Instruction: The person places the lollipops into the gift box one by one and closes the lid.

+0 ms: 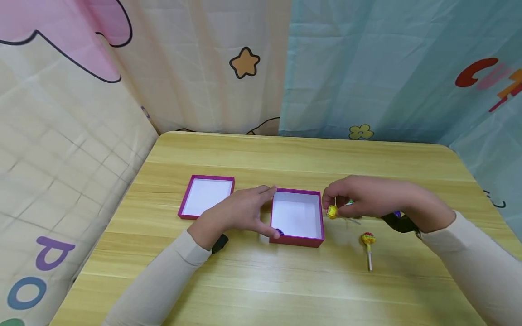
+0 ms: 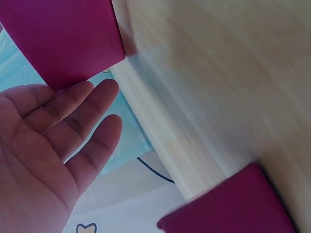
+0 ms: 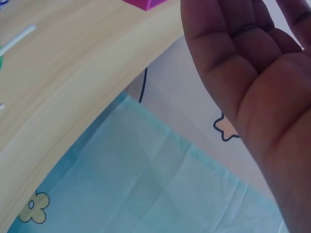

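Sleeves: nearest us, we see two pale sleeves (image 1: 163, 280) reaching in from left and right, with a dark strap (image 1: 220, 243) at the left wrist.
Loose lollipop: on the near right of the table (image 1: 310, 285) we find a red-and-yellow lollipop (image 1: 368, 240), its white stick pointing toward us.
Box: at the middle we have a magenta box (image 1: 297, 242), white inside and open at the top.
Purple piece: in the box's near left corner we make out a small purple piece (image 1: 279, 231), partly hidden by the thumb.
Left hand: we see the left hand (image 1: 244, 209) spread along the box's left side, fingers extended and touching it.
Right hand: just right of the box, the right hand (image 1: 363, 197) pinches a yellow lollipop (image 1: 332, 211), head down, outside the box.
Beyond the wrist: we glimpse another purple piece (image 1: 397, 213), mostly covered.
Lid: left of the box we see a shallow magenta lid (image 1: 207, 195), white inside facing up.
Curtains: farthest, we face a cream curtain (image 1: 204, 68) on the left and a blue curtain (image 1: 359, 68) on the right.
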Motion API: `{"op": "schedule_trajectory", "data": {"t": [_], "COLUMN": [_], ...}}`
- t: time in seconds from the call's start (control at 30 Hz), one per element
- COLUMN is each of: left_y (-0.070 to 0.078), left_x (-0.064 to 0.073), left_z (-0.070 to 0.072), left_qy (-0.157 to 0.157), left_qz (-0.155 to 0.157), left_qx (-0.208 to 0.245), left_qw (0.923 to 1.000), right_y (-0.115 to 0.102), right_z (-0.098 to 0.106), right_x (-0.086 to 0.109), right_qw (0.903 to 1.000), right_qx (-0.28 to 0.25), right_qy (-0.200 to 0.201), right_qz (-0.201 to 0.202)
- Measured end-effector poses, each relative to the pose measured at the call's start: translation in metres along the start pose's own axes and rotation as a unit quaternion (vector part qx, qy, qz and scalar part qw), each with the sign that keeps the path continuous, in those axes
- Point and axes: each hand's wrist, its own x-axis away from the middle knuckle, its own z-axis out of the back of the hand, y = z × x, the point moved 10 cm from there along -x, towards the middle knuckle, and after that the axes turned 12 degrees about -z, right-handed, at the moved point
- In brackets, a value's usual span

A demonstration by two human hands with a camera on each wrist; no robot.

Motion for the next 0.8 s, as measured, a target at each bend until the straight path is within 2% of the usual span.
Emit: {"op": "schedule_trajectory", "data": {"t": [0.33, 0.5, 0.67, 0.8], "left_y": [-0.001, -0.001, -0.002, -0.002], "left_x": [0.002, 0.002, 0.003, 0.004], "left_z": [0.001, 0.001, -0.001, -0.001], "left_qy": [0.000, 0.002, 0.001, 0.004], "left_qz": [0.016, 0.013, 0.013, 0.008], "left_qx": [0.016, 0.018, 0.021, 0.021], "left_qw": [0.9997, 0.9997, 0.9997, 0.9997], "right_y": [-0.022, -0.026, -0.033, -0.034], "right_z": [0.002, 0.001, -0.004, -0.010], "right_x": [-0.030, -0.038, -0.050, -0.061], "right_qw": [0.9997, 0.9995, 0.9990, 0.9989], "right_qx": [0.001, -0.012, -0.005, 0.001], "right_qy": [-0.010, -0.010, -0.018, -0.028], "right_qz": [0.022, 0.027, 0.042, 0.037]}}
